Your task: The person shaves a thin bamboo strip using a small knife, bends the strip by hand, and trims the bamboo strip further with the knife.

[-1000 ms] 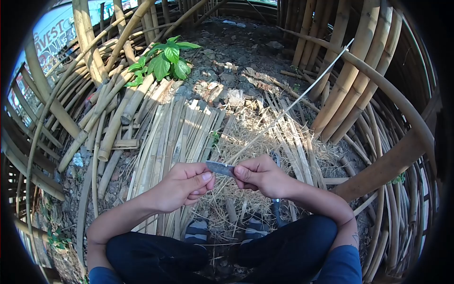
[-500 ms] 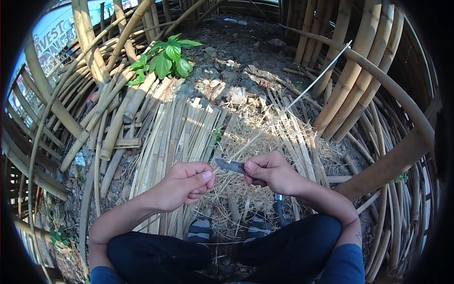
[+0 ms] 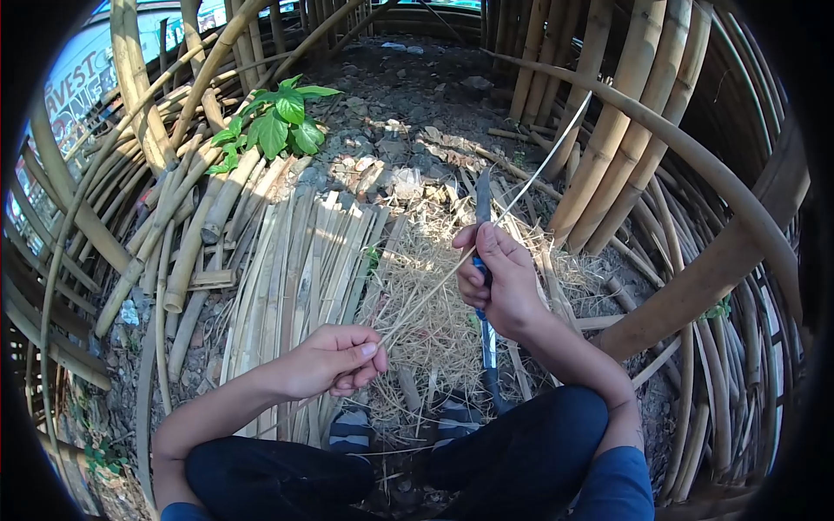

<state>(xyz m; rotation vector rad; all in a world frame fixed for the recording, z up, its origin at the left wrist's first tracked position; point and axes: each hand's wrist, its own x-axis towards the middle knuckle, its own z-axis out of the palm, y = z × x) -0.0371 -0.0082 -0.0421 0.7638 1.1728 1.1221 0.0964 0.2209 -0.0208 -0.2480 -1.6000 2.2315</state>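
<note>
My left hand [image 3: 340, 359] pinches the near end of a long, thin bamboo strip [image 3: 441, 282] between thumb and fingers. The strip slants away to the upper right, passing right at the thumb and fingers of my right hand [image 3: 504, 276]. Wrapped in that right hand is the blue handle of a knife [image 3: 483, 198], its dark blade pointing up and away from me. Below the right hand, by my knee, a long tool [image 3: 489, 349] with a shiny shaft and a dark curved end stands over the shavings.
Pale bamboo shavings [image 3: 434, 323] cover the ground between my feet. Split bamboo slats [image 3: 291, 269] lie on the left. Thick poles [image 3: 621, 130] stand at the right, with a bent pole [image 3: 695, 143] crossing them. A leafy plant [image 3: 282, 122] grows at the back left.
My right hand has moved away from the left one, up along the strip. The knife, earlier lying crosswise on the strip near my left fingers, now points upward.
</note>
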